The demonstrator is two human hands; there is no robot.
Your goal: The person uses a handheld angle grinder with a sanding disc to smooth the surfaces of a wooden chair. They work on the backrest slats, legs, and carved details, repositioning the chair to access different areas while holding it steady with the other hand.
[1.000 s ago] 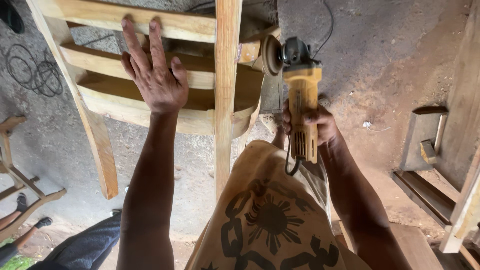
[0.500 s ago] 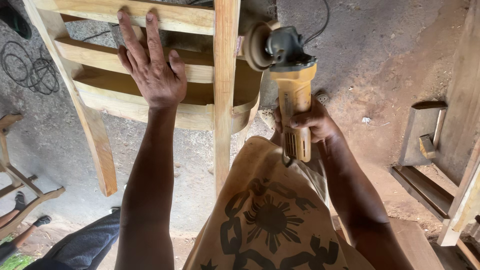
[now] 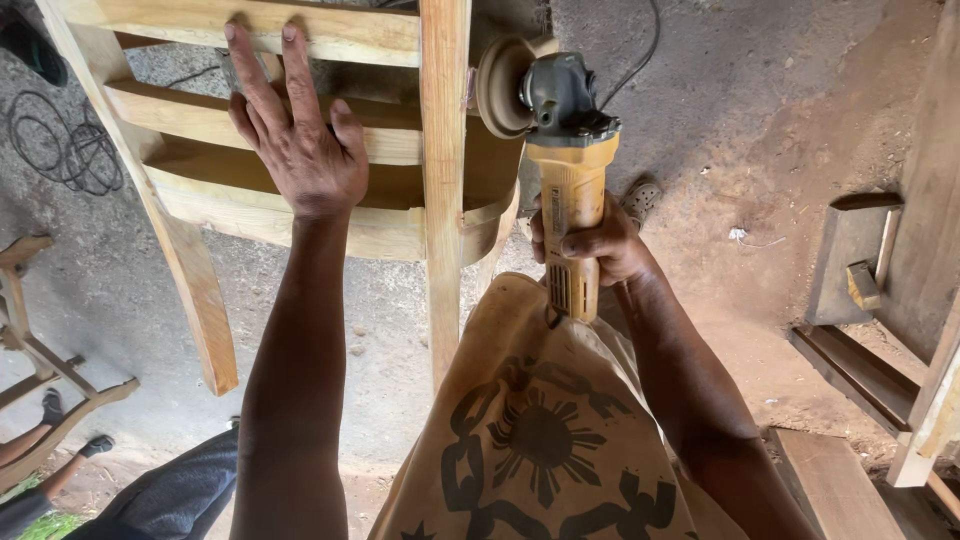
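Gripping the yellow grinder [image 3: 570,215] by its body, your right hand [image 3: 600,245] has its fingers wrapped fully round it, and the tool's long axis runs straight up and away from you, with the sanding disc [image 3: 500,88] at the far end facing left. That disc sits just beside the right face of the upright post [image 3: 444,180] of the wooden frame [image 3: 250,130]; you cannot tell from here whether it touches the wood. The post's long axis runs parallel to the grinder, so the disc meets its side edge-on. Your left hand [image 3: 300,140] lies open and flat, fingers spread, pressed on the frame's cross rails to the left of the post, holding nothing. The right hand is the nearer one to the disc and post. A black cord [image 3: 645,45] trails off across the floor [image 3: 760,130] beyond. No packages, labels or signs show; your cloth apron [image 3: 540,440] carries a dark sun-and-chain print.
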